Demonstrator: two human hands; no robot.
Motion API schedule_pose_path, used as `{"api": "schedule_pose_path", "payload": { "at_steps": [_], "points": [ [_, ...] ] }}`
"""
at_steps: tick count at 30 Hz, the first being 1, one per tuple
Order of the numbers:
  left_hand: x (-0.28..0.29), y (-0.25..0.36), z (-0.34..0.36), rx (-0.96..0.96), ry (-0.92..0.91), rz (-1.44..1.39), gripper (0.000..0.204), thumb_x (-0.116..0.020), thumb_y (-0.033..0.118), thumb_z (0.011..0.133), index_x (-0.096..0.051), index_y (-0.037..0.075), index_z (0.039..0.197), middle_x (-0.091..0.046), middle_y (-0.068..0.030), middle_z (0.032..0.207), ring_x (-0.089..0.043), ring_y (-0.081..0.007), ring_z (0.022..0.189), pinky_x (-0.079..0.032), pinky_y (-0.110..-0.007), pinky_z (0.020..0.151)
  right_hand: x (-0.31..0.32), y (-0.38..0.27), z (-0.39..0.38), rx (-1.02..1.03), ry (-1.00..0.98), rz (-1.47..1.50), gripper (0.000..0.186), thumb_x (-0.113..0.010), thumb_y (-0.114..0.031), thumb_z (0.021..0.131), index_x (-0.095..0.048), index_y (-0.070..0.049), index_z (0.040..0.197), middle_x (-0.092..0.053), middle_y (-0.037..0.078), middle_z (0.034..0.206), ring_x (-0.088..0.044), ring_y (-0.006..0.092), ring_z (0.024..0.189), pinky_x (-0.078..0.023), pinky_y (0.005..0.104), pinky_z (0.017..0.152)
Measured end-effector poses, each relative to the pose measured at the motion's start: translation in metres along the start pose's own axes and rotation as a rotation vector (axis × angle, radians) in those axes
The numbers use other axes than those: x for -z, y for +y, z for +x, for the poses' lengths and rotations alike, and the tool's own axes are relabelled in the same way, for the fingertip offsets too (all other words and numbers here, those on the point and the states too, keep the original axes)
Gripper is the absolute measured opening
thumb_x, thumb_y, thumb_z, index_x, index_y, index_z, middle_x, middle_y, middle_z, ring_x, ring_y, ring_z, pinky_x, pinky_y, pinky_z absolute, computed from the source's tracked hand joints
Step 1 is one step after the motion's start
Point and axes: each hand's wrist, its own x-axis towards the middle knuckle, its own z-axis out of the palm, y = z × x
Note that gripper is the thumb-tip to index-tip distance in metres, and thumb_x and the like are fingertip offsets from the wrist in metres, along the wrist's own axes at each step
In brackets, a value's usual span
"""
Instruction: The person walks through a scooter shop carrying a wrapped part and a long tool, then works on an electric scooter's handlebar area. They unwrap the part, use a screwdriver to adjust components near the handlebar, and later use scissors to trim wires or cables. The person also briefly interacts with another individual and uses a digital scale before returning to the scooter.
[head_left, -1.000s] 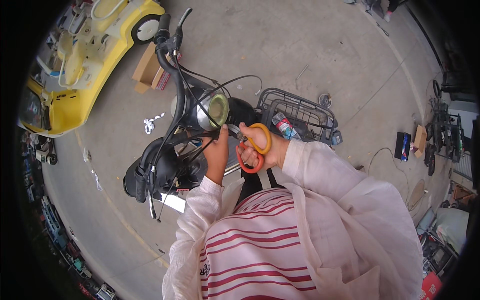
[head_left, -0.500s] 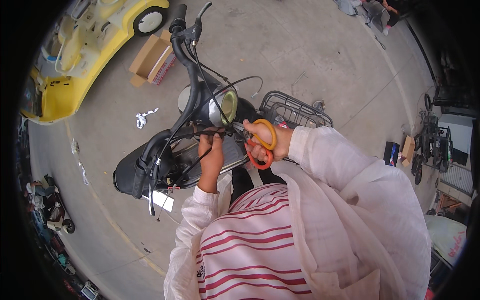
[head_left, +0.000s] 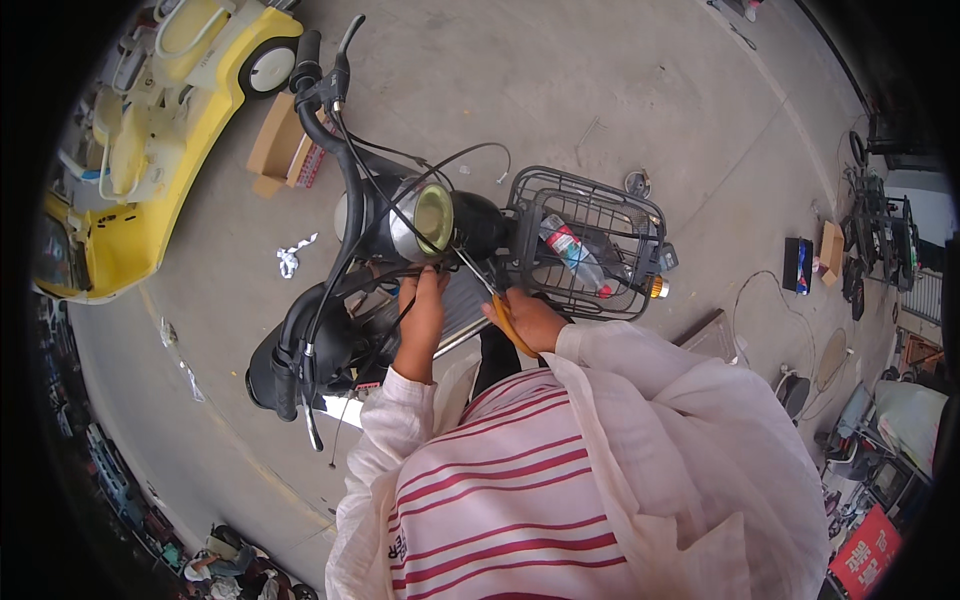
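Note:
My left hand (head_left: 424, 308) is closed, its fingertips pinching the black cables (head_left: 392, 272) just below the round headlight (head_left: 433, 220) of a small black scooter. With my right hand (head_left: 532, 322) I grip scissors, their orange handle (head_left: 511, 326) partly hidden by my fingers. The long metal blades (head_left: 474, 268) point up and left, tips beside the headlight's lower rim. Whether they touch a cable I cannot tell. The black handlebar (head_left: 352, 185) bends around the left of the headlight, with loose cables crossing in front of it.
A black wire basket (head_left: 590, 185) with a plastic bottle (head_left: 572, 250) lies right of the headlight. Beyond the handlebar are an open cardboard box (head_left: 275, 145) and a yellow vehicle (head_left: 185, 170). A crumpled white scrap (head_left: 290, 258) lies on the concrete floor. More parts and boxes stand far right.
My right hand has moved down and slightly right, drawing the scissors back from the cables and turning them. The left hand keeps its pinch. The view has shifted, showing more of the basket.

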Motion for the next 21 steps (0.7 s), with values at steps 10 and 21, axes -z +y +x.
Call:
{"api": "schedule_pose_path", "payload": {
  "at_steps": [10,21],
  "points": [
    [0.016,0.003,0.005,-0.016,-0.167,0.094,0.03,-0.032,0.009,0.1,-0.043,-0.006,0.124,-0.05,-0.0197,0.126,-0.053,-0.0297,0.121,-0.041,-0.041,0.107,-0.021,0.015,0.028,0.088,0.095,0.004,0.073,-0.048,-0.063,0.09,-0.047,0.008,0.103,-0.064,0.028,0.086,-0.066,0.0435,0.082,-0.052,0.0465,0.073],
    [0.01,0.006,0.006,0.008,-0.182,0.063,0.032,-0.034,0.01,0.098,-0.048,-0.007,0.121,-0.051,-0.0191,0.126,-0.052,-0.0292,0.122,-0.044,-0.038,0.104,-0.003,0.004,0.037,0.088,-0.003,0.063,0.083,-0.057,-0.067,0.083,-0.048,0.012,0.108,-0.065,0.029,0.092,-0.067,0.0394,0.088,-0.052,0.0415,0.08]
  ]
}}
